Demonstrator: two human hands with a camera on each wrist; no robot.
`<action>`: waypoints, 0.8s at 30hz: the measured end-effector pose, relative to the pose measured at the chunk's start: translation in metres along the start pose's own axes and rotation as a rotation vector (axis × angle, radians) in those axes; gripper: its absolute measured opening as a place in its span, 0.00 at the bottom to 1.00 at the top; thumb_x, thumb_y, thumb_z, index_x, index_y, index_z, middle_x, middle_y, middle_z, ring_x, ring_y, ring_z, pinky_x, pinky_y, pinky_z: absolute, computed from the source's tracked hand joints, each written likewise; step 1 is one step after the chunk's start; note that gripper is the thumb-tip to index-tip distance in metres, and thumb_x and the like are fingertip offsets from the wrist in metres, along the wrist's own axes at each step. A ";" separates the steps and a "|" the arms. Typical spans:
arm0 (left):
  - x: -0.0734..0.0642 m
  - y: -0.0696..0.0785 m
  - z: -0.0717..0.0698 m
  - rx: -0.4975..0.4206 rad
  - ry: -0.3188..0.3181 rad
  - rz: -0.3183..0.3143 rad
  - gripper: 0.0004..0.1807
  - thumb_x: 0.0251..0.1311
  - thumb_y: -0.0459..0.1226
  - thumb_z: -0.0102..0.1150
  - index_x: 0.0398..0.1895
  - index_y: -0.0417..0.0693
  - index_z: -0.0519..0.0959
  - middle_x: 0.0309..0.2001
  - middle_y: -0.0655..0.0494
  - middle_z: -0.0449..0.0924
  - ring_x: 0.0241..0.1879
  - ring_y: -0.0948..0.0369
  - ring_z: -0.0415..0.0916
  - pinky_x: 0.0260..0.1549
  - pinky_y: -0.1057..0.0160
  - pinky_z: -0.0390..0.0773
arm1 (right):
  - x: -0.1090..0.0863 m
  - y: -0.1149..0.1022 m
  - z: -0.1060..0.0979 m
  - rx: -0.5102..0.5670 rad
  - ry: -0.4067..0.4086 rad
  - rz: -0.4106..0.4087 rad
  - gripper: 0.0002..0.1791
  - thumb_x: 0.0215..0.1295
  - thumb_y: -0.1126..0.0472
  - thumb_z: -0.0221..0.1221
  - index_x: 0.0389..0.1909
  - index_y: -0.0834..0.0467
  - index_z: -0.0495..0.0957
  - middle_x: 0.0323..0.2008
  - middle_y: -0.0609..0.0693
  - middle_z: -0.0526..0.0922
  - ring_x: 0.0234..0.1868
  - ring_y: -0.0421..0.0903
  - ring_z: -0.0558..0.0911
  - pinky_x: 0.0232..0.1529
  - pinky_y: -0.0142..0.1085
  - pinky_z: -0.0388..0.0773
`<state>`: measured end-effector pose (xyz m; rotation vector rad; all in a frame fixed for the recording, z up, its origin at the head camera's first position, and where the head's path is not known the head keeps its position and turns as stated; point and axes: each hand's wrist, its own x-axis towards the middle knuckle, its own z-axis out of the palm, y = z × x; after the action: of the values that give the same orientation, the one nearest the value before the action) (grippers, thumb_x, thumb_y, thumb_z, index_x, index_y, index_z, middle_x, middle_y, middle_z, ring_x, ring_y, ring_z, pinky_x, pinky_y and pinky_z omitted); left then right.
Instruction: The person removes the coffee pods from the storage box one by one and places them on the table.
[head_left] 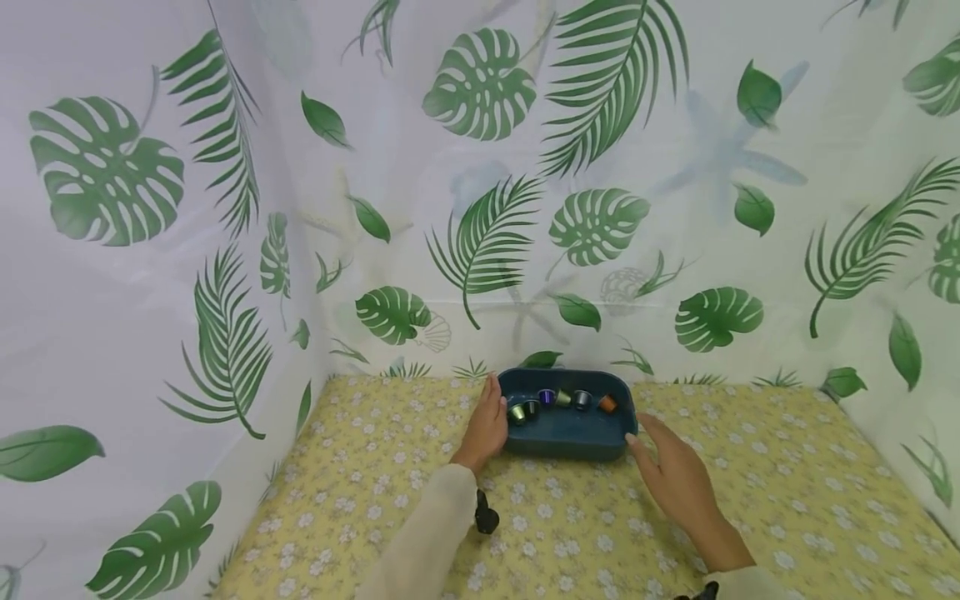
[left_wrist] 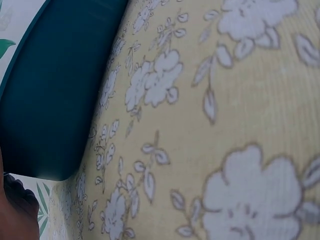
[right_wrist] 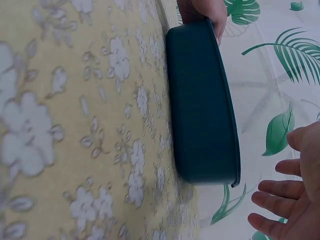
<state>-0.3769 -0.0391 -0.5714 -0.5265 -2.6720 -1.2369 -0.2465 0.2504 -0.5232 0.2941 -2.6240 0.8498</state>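
Six capsules point(head_left: 582, 401) in one tray point(head_left: 570, 429); two hands point(head_left: 483, 425) point(head_left: 678, 479) beside it.

Left hand point(head_left: 483, 423) and right hand point(head_left: 678, 475) bare. Cream long sleeve point(head_left: 426, 533), lower centre; matching right cuff point(head_left: 750, 586), bottom edge. Small black wrist unit point(head_left: 487, 517) beside left sleeve; black piece point(head_left: 707, 592) by right cuff.

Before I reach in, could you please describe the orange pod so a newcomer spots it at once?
On the yellow cloth, find the blue tub. Inside, the orange pod lies rightmost in the head view; no other pod there is orange.
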 end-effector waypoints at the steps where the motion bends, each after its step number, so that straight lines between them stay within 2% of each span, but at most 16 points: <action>1: 0.000 0.000 0.001 -0.005 0.002 -0.003 0.30 0.82 0.35 0.32 0.79 0.29 0.44 0.80 0.36 0.40 0.79 0.44 0.42 0.74 0.45 0.51 | 0.002 0.000 0.002 0.014 0.015 -0.006 0.30 0.80 0.49 0.51 0.71 0.66 0.68 0.67 0.69 0.72 0.59 0.69 0.77 0.53 0.65 0.74; 3: 0.000 -0.001 0.003 -0.007 0.006 -0.010 0.30 0.82 0.36 0.32 0.80 0.30 0.45 0.81 0.37 0.40 0.79 0.44 0.42 0.74 0.45 0.52 | 0.007 -0.002 0.007 0.028 0.045 -0.026 0.26 0.79 0.53 0.54 0.68 0.66 0.72 0.63 0.68 0.76 0.57 0.67 0.80 0.52 0.64 0.76; 6: -0.001 0.000 0.003 -0.007 0.002 -0.011 0.30 0.82 0.36 0.32 0.79 0.30 0.45 0.81 0.37 0.39 0.79 0.45 0.42 0.74 0.45 0.52 | 0.016 -0.005 0.015 0.036 0.053 -0.026 0.24 0.77 0.55 0.56 0.65 0.66 0.76 0.59 0.67 0.80 0.40 0.61 0.85 0.45 0.58 0.80; 7: -0.002 0.001 0.003 -0.004 0.000 -0.011 0.30 0.82 0.36 0.31 0.79 0.30 0.45 0.81 0.37 0.40 0.79 0.45 0.42 0.74 0.45 0.52 | 0.019 -0.007 0.018 0.033 0.051 -0.026 0.23 0.77 0.56 0.57 0.64 0.66 0.76 0.58 0.66 0.80 0.39 0.60 0.85 0.44 0.57 0.80; 10: -0.003 0.002 0.003 0.009 -0.002 -0.013 0.30 0.82 0.37 0.31 0.79 0.30 0.45 0.81 0.37 0.40 0.79 0.45 0.42 0.74 0.46 0.51 | 0.029 -0.011 0.026 0.018 0.060 -0.047 0.22 0.75 0.58 0.60 0.62 0.66 0.78 0.57 0.65 0.82 0.28 0.54 0.83 0.35 0.50 0.78; 13: -0.002 0.001 0.003 0.024 0.000 -0.018 0.30 0.82 0.36 0.31 0.79 0.30 0.45 0.81 0.37 0.40 0.79 0.45 0.43 0.74 0.46 0.51 | 0.040 -0.014 0.035 0.029 0.072 -0.068 0.20 0.73 0.59 0.61 0.60 0.66 0.80 0.54 0.64 0.84 0.38 0.55 0.86 0.36 0.49 0.80; 18: -0.002 0.000 0.002 0.023 0.005 -0.023 0.29 0.82 0.35 0.31 0.79 0.30 0.45 0.81 0.37 0.39 0.79 0.46 0.42 0.74 0.46 0.51 | 0.058 -0.018 0.052 0.058 0.061 -0.061 0.18 0.71 0.60 0.63 0.56 0.65 0.83 0.40 0.58 0.88 0.35 0.50 0.86 0.33 0.46 0.82; 24: -0.003 0.001 0.002 0.013 0.005 -0.023 0.29 0.82 0.35 0.31 0.80 0.31 0.45 0.81 0.38 0.39 0.80 0.46 0.41 0.74 0.46 0.51 | 0.075 -0.028 0.064 0.083 0.012 -0.037 0.18 0.72 0.58 0.63 0.56 0.64 0.83 0.38 0.54 0.88 0.28 0.43 0.83 0.28 0.41 0.78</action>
<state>-0.3734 -0.0374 -0.5727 -0.4913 -2.6875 -1.2248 -0.3239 0.1837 -0.5266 0.3569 -2.5682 0.9468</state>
